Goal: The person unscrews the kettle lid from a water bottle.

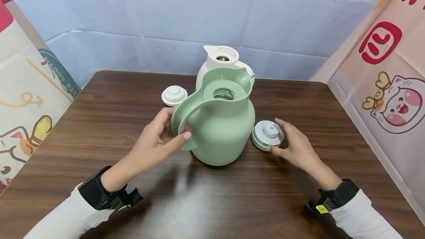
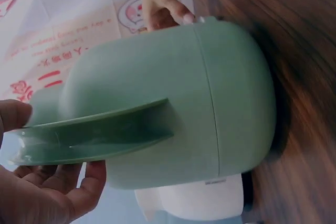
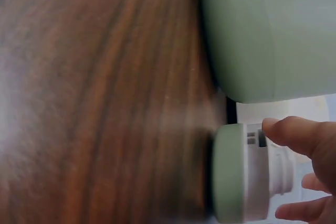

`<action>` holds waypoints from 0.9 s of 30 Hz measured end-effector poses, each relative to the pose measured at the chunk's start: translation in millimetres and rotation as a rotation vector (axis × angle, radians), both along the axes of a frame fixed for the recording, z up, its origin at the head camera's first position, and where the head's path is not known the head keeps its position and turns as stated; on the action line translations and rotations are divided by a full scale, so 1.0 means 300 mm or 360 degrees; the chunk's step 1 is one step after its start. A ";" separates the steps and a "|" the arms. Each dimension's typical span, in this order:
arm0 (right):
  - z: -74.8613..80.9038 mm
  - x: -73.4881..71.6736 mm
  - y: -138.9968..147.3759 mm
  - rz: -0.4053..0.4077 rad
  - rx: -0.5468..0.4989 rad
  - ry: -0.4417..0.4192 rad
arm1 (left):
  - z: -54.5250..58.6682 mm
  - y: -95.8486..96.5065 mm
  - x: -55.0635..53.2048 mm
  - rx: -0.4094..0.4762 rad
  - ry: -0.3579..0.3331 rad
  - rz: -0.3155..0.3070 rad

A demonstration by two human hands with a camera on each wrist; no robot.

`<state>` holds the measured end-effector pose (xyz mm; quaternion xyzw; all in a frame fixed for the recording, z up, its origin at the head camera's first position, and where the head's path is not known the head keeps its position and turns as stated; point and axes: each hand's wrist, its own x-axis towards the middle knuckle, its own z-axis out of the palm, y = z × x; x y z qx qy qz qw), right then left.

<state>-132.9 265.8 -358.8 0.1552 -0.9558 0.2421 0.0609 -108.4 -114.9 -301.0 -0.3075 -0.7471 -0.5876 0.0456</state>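
A green thermos jug [image 1: 222,132] stands upright on the table, its lid off and its round mouth showing from above. My left hand [image 1: 156,135] holds the jug by its handle [image 2: 89,137], thumb on one side and fingers on the other. To the right of the jug lies its lid [image 1: 267,135], green rim down and white screw plug up. My right hand [image 1: 295,145] is spread around that lid, with the thumb [image 3: 289,132] right at its white side and the other fingers loosely apart beyond the plug.
Behind the green jug stands a white thermos jug [image 1: 220,56], also without its lid. A white lid [image 1: 174,95] lies on the brown wooden table [image 1: 132,95] to the left. Pale blue cloth [image 1: 159,14] hangs at the back, with printed sheets on both sides.
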 end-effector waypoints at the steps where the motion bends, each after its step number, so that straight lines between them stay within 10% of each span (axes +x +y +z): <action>1: -0.005 0.000 -0.001 -0.0003 0.0014 -0.0004 | 0.000 0.001 0.002 -0.0044 0.0051 0.0025; 10: -0.022 -0.003 0.000 -0.0002 0.0083 0.0037 | 0.031 0.013 0.020 -0.0547 0.0305 0.0169; 27: -0.012 -0.006 -0.005 -0.0024 0.0123 0.0000 | 0.031 0.000 0.012 -0.0529 0.0247 0.0096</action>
